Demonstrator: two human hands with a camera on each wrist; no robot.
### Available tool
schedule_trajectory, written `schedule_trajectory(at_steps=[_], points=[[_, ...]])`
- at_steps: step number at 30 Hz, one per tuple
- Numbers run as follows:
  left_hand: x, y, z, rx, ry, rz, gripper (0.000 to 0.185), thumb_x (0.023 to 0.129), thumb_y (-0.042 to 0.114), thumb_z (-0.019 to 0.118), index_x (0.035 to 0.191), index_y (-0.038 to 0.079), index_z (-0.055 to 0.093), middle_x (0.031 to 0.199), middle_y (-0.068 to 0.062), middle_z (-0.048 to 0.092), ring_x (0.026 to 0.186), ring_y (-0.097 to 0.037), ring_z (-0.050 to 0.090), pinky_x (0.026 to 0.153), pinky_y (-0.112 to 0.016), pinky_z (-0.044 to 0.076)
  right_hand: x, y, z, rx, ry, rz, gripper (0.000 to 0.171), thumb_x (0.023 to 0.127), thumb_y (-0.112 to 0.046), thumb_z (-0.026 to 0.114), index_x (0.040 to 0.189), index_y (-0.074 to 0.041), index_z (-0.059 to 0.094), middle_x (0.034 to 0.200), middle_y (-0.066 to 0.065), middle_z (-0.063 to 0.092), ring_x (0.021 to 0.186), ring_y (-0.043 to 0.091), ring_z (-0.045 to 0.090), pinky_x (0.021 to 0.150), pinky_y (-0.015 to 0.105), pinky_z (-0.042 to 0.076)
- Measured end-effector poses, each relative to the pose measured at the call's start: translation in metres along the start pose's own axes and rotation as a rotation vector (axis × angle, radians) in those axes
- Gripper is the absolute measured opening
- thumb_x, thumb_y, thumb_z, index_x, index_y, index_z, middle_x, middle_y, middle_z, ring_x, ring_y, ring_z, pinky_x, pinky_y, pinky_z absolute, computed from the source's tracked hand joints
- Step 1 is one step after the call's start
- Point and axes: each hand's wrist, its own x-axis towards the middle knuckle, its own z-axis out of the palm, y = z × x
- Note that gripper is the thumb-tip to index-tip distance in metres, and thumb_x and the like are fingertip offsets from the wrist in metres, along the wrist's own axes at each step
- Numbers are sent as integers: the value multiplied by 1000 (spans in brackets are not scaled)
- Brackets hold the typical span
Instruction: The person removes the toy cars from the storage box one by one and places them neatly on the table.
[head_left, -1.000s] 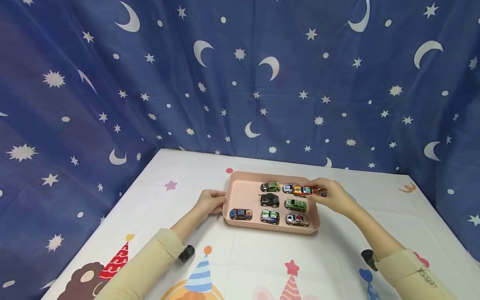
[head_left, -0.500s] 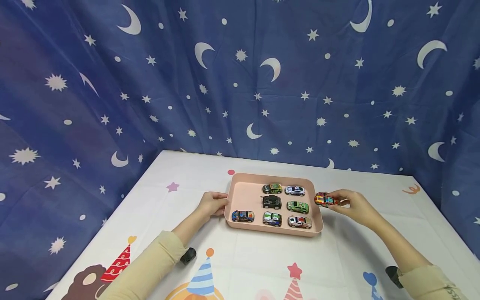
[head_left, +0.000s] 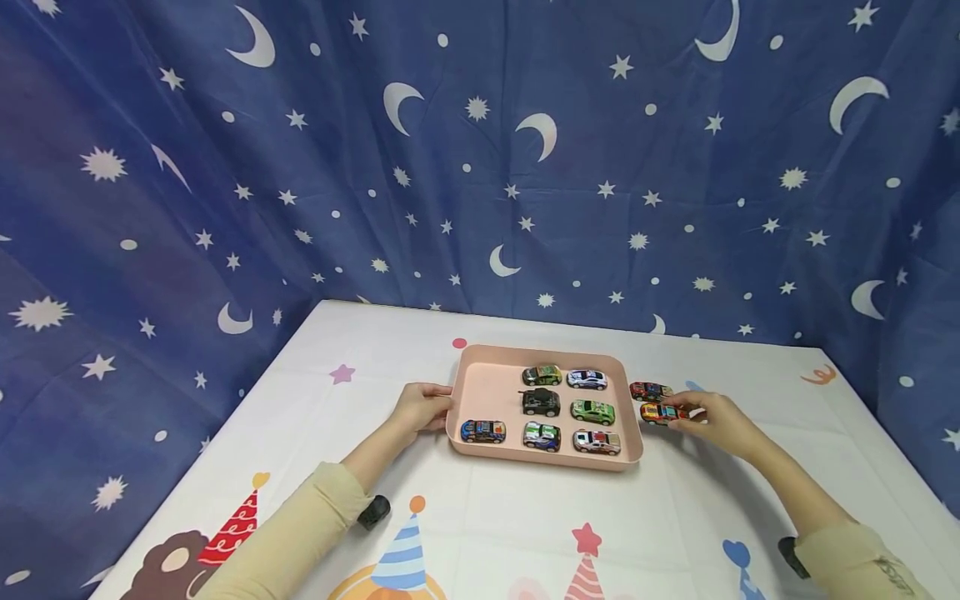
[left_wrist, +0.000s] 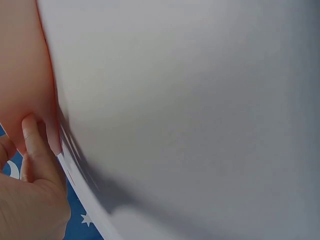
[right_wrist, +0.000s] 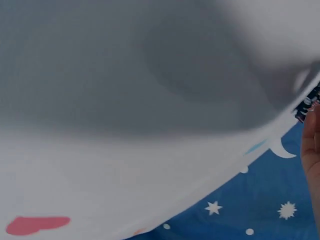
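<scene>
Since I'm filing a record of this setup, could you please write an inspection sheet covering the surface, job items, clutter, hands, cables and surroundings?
Surface: white tabletop with coloured prints, including party hats.
Job items: pink tray bearing six toy cars and a black toy tank; outside its right side, a dark toy car and a red-and-yellow car.
Clutter: nothing seen.
Hands: left hand holds the tray's left edge; right hand pinches the red-and-yellow car; whether that car touches the tabletop cannot be told.
Cables: nothing seen.
Surroundings: blue curtain with white moons and stars behind the tabletop.
</scene>
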Motion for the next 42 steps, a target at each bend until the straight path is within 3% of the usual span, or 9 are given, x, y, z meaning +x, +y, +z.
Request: schedule_trajectory(at_steps=[3,8,20,26,34,42], points=[[0,-1,-1,-11,6,-1,31,85,3,62,115,-4,63,95,-15,69,59,-4,59,55,-18,57,1,6,6,-3,-45,17,32,81,-11,71,109,3,65,103,19,67,88,28,63,68,27,57],[1,-2,-1,-27,8,-8,30,85,2,62,114,-4,63,90,-13,70,61,-6,61,56,-19,58,3,10,14,-19,-63,17,31,80,-8,71,106,6,64,101,20,67,88,32,63,70,33,59],[2,-1,0,-21,-2,-2,32,85,3,61,116,-5,62,100,-20,69,65,-6,62,59,-20,59,5,8,21,-69,-49,26,28,79,-6,72,103,6,65,92,12,65,77,16,59,61,24,52],[3,-1,0,-8,-8,15,31,84,2,61,115,-6,62,100,-20,69,63,-6,62,57,-20,58,6,7,21,-74,-69,50,28,79,-7,72,103,5,65,92,12,64,79,17,57,62,26,51],[2,5,-1,44,-2,99,28,82,-3,58,109,-11,63,88,-21,69,54,-5,58,47,-18,54,11,7,18,-84,-114,51,28,79,-6,71,103,6,64,90,11,63,76,14,55,59,22,48],[2,7,0,35,17,88,29,82,-4,57,109,-11,63,92,-24,68,51,-4,55,44,-16,50,9,7,12,-63,-123,1,28,79,-5,71,103,9,64,90,14,64,75,16,58,60,23,51]])
